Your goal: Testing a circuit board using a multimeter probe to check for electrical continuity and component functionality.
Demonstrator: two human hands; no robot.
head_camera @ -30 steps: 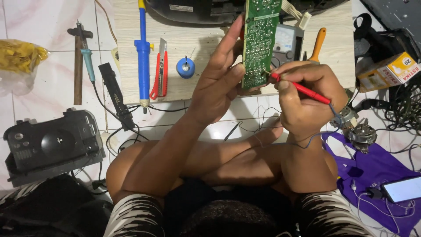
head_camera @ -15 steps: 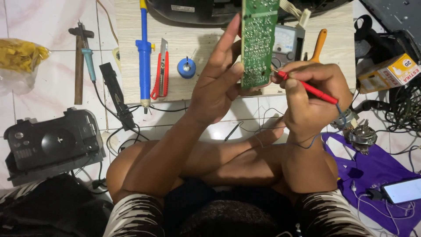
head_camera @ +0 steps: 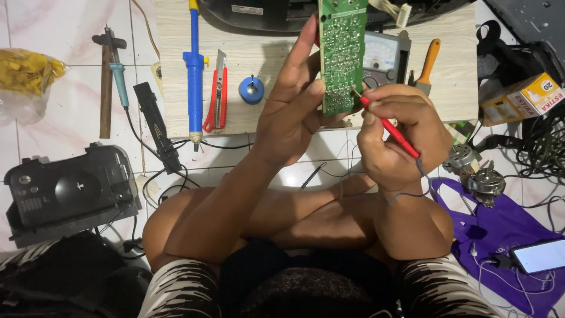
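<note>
- Circuit board, green and narrow, is held upright above the wooden counter, solder side toward the camera, just in front of the analog meter.
- Left hand is closed on the board's lower left edge: thumb against the face near the bottom, forefinger stretched up along the side.
- Right hand is pinched shut around a red test probe, gripped like a pen; its metal tip touches, or all but touches, the board's lower right edge among the solder joints.
- Step in hand, as I judge it: checking solder points one by one with the probe while the board is steadied in the air.
- Any further probing would call for a steady board and a small, exact shift of the tip to a neighbouring joint, since the joints sit close together and a slip could bridge two of them.
- Lying on the counter to the left, apart from both hands: a blue desoldering pump, a red utility knife and a small blue round tin.
</note>
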